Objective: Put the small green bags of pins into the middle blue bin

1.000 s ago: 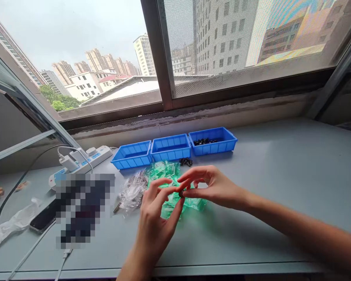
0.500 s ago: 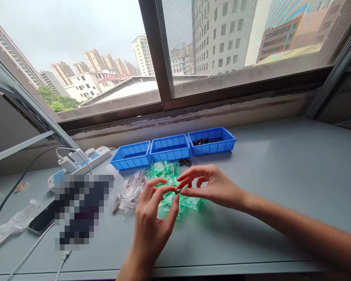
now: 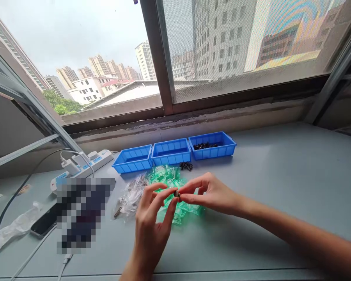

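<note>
Between the fingertips of both hands is a small dark cylindrical part (image 3: 177, 193) with a lighter metallic face; its exact kind is too small to make out. My left hand (image 3: 154, 214) pinches it between thumb and index finger. From the other side, my right hand (image 3: 206, 194) grips it with thumb and index finger. Under and behind the hands lies a heap of green plastic bags (image 3: 168, 175). Clear plastic bags (image 3: 131, 195) with small metal parts lie to its left. Several black parts (image 3: 186, 166) sit loose just beyond the green bags.
Three blue bins stand in a row at the back: the left bin (image 3: 131, 168), the middle bin (image 3: 171, 159) and the right bin (image 3: 231, 150), which holds black parts (image 3: 203, 146). A power strip (image 3: 101, 160), a phone (image 3: 43, 225) and cables lie left. The window (image 3: 251, 50) rises behind.
My right hand's fingers have closed in on the small part, whose lighter face now shows between the fingertips. The whole view has shifted slightly, with things appearing a little lower.
</note>
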{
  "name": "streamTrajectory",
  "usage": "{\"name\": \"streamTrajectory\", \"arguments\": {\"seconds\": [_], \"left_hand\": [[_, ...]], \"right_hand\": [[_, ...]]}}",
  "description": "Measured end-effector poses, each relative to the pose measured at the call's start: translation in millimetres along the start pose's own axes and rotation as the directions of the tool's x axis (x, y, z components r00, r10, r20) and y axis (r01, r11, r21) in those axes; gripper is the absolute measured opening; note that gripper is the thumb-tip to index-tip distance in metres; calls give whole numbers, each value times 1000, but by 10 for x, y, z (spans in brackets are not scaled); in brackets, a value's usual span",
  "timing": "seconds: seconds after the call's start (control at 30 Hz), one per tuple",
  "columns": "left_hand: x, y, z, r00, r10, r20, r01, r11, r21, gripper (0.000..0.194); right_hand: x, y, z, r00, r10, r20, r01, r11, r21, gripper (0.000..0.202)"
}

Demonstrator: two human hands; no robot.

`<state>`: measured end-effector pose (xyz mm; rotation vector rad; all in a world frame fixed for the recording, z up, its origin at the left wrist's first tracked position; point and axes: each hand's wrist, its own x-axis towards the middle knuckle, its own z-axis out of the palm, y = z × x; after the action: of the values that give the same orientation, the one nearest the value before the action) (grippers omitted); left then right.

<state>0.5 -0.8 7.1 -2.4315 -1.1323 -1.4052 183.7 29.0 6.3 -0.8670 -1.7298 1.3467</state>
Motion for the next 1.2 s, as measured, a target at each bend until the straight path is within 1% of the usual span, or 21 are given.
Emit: {"name": "streamTrajectory", "arguments": {"seconds": [0.13,0.23,0.33,0.43,0.5,0.53,0.6,0.63,0.7,0.77,0.83,0.87,0.9,0.93,0.97,1.0,1.07,1.13,1.2], "left_hand": [[7,13,-7,1000,-5,7,5,1000,-1,13],[-1,1,-13,1000,2,-16,-1,998,58,11],[-22,-21,-3,1000,17,-12,-15,991,129,10],[-33,-23,20,1000,19,-5,-18,990,137,10],[-29,-13,33,1000,17,-2,-17,993,115,11],[-25,-8,37,1000,19,10,-20,995,97,11],[-21,-1,42,998,29,58,-32,998,50,10],[-21,0,41,996,36,85,-39,999,31,10],[-25,-2,37,991,49,125,-51,999,15,10],[-31,-6,28,989,52,136,-56,998,23,11],[-35,-9,15,991,53,124,-58,998,32,12],[-36,-10,8,992,53,118,-58,998,34,13],[-36,-11,3,992,54,112,-58,998,36,13],[-36,-11,-1,993,55,107,-59,998,37,13],[-35,-11,-3,993,54,103,-59,998,37,14],[-35,-11,-3,993,54,100,-58,998,36,14],[-37,-11,0,994,55,98,-58,998,29,13],[-39,-9,5,994,56,98,-58,998,18,13],[-41,-6,8,993,59,102,-60,998,6,13]], "right_hand": [[6,21,20,1000,13,2,-13,999,39,37],[12,31,21,999,8,-40,-6,998,55,35],[14,21,17,997,6,-82,-2,999,55,32],[17,-12,15,994,16,-105,-9,998,68,31],[30,-37,1,987,29,-161,-14,996,93,31],[42,-46,-15,978,39,-207,-16,994,110,31],[76,-49,-70,943,61,-327,-12,989,148,32],[97,-43,-109,916,71,-394,-5,986,166,33],[141,-12,-206,846,85,-526,19,982,188,35],[182,36,-317,767,89,-636,41,982,187,36],[215,94,-431,697,97,-711,47,982,181,34],[228,125,-484,671,98,-735,48,983,175,34],[239,156,-533,651,90,-754,52,985,163,34],[247,186,-576,640,72,-765,61,988,144,34],[253,215,-611,640,43,-768,76,990,119,36],[256,241,-638,650,1,-760,94,992,82,38],[252,283,-660,687,-103,-720,110,993,-37,40],[236,312,-643,744,-221,-630,96,969,-226,34],[213,338,-593,824,-324,-465,94,887,-452,28]]}}
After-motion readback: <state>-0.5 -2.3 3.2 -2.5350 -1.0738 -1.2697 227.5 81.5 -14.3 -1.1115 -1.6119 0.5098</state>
